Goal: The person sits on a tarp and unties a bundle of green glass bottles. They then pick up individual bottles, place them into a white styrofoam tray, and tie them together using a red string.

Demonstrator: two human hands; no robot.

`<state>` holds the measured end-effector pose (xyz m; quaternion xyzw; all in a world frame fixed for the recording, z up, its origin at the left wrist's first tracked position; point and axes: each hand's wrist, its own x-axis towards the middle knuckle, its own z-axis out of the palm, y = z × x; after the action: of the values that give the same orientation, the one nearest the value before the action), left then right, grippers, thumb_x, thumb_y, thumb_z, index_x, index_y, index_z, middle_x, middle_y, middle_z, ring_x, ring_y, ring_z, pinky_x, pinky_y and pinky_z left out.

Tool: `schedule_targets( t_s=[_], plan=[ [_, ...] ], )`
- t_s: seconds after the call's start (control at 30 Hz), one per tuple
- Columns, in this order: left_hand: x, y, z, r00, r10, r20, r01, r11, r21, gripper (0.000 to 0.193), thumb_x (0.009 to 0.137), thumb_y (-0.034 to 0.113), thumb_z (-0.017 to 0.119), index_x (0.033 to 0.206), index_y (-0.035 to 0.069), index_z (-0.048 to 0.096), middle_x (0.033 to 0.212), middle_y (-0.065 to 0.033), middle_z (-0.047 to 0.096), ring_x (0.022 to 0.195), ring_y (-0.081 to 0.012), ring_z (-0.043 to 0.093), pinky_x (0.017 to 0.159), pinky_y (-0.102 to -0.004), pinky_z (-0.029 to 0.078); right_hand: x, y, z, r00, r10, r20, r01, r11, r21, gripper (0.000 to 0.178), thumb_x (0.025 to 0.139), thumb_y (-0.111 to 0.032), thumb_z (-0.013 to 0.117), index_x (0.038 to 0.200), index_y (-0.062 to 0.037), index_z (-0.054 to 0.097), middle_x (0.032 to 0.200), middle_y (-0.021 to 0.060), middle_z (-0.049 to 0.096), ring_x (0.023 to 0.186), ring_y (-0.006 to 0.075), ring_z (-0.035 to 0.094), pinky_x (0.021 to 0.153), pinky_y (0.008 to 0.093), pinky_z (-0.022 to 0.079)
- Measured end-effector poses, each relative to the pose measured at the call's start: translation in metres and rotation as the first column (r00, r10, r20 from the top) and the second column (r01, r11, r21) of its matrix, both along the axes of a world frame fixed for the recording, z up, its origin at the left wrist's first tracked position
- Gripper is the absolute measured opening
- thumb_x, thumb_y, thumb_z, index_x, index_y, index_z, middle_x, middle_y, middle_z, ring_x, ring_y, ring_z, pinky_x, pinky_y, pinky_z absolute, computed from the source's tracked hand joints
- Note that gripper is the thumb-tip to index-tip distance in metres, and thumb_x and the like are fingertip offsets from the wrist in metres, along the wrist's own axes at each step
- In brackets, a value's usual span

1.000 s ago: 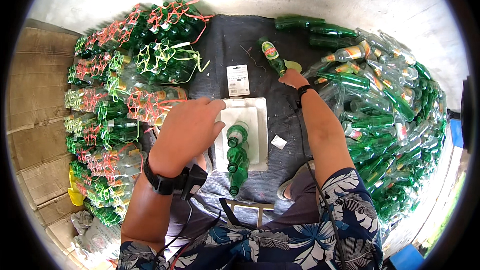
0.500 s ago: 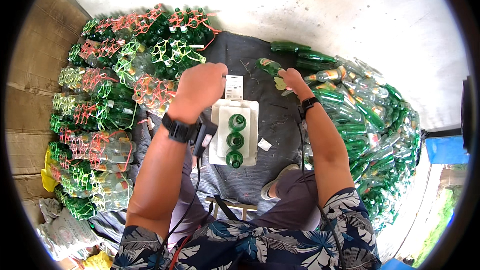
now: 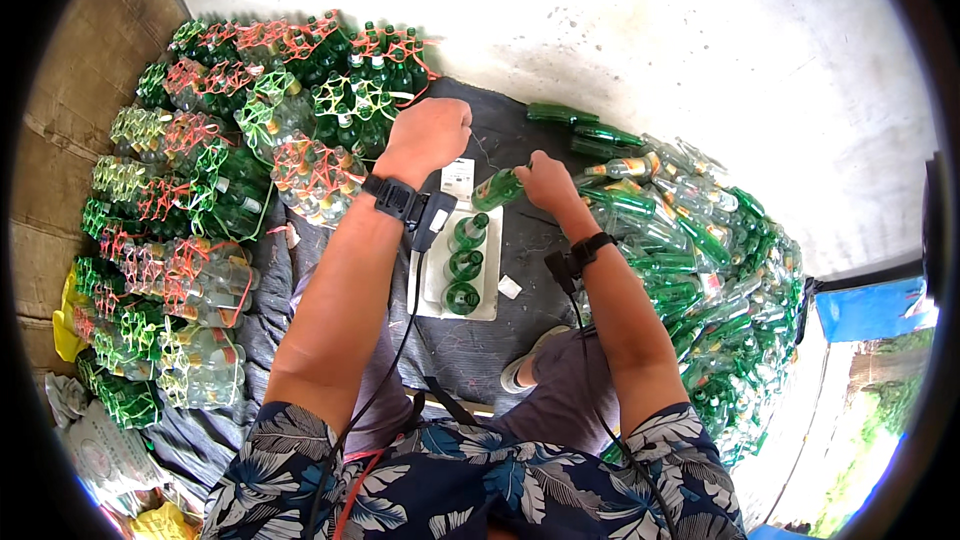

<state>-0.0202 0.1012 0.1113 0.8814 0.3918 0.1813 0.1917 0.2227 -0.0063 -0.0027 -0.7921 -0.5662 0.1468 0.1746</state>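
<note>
Gripping a green bottle [image 3: 497,188] by its body, your right hand [image 3: 545,180] holds it tilted just above the far edge of the white tray [image 3: 434,280], the landmark here. Three green bottles [image 3: 464,263] stand upright in a row on the tray's right half; its left half is hidden under your left forearm. Your left hand [image 3: 432,132] is closed in a fist beyond the tray's far-left corner, over the dark mat [image 3: 520,315]; whether it holds anything cannot be told. Left of the tray, netted bottle bundles [image 3: 215,210] crowd up to the mat's edge. Right of the tray, a heap of loose green bottles [image 3: 690,240] lies. Bare mat shows between tray and heap.
</note>
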Motion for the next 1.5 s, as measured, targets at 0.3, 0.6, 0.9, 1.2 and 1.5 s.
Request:
schedule_targets(
  t_s=[0.3, 0.6, 0.9, 1.2, 1.5],
  plan=[
    [-0.007, 0.006, -0.002, 1.0, -0.001, 0.01, 0.001, 1.0, -0.01, 0.014, 0.086, 0.023, 0.069, 0.092, 0.012, 0.074, 0.091, -0.0082, 0.073, 0.092, -0.0325, 0.069, 0.077, -0.0456, 0.055, -0.035, 0.02, -0.029, 0.984, 0.158, 0.081, -0.145, 0.978, -0.15, 0.04, 0.093, -0.034, 0.067, 0.101, 0.0035, 0.057, 0.097, 0.0309, 0.07, 0.096, 0.0491, 0.068, 0.086, 0.0569, 0.054],
    [-0.009, 0.004, 0.004, 1.0, -0.009, -0.018, 0.008, 0.997, -0.073, 0.015, 0.086, 0.023, 0.068, 0.092, 0.01, 0.073, 0.093, -0.0104, 0.073, 0.093, -0.0337, 0.07, 0.078, -0.0465, 0.055, -0.049, 0.028, -0.026, 0.976, 0.208, 0.062, -0.192, 0.959, -0.207, 0.039, 0.093, -0.033, 0.066, 0.104, 0.0039, 0.061, 0.099, 0.0306, 0.07, 0.1, 0.0479, 0.067, 0.088, 0.0555, 0.054],
    [-0.013, 0.005, -0.001, 0.999, -0.027, -0.045, 0.025, 0.998, -0.064, 0.017, 0.086, 0.024, 0.068, 0.093, 0.01, 0.074, 0.094, -0.011, 0.074, 0.092, -0.0334, 0.071, 0.079, -0.0459, 0.056, -0.057, 0.027, -0.024, 0.962, 0.273, 0.0, -0.269, 0.946, -0.18, 0.041, 0.089, -0.035, 0.065, 0.094, 0.006, 0.06, 0.093, 0.0312, 0.069, 0.093, 0.0495, 0.066, 0.082, 0.0571, 0.052],
    [-0.015, 0.007, -0.001, 0.993, -0.116, -0.024, 0.113, 0.99, -0.08, 0.018, 0.084, 0.026, 0.067, 0.092, 0.011, 0.074, 0.095, -0.0145, 0.072, 0.094, -0.0369, 0.069, 0.079, -0.0496, 0.055, -0.057, 0.02, -0.034, 0.965, 0.261, 0.034, -0.255, 0.958, -0.131, 0.039, 0.092, -0.035, 0.062, 0.099, 0.0036, 0.059, 0.094, 0.0316, 0.068, 0.095, 0.0511, 0.066, 0.085, 0.0592, 0.051],
    [-0.007, 0.003, 0.002, 0.988, -0.152, -0.042, 0.142, 0.973, -0.184, 0.022, 0.084, 0.025, 0.069, 0.098, 0.009, 0.073, 0.099, -0.0139, 0.072, 0.098, -0.0358, 0.069, 0.082, -0.0466, 0.054, -0.058, 0.013, -0.038, 0.984, 0.178, -0.004, -0.177, 0.976, -0.127, 0.036, 0.089, -0.029, 0.061, 0.105, 0.0025, 0.065, 0.1, 0.028, 0.072, 0.097, 0.0465, 0.069, 0.088, 0.0558, 0.055]
  ],
)
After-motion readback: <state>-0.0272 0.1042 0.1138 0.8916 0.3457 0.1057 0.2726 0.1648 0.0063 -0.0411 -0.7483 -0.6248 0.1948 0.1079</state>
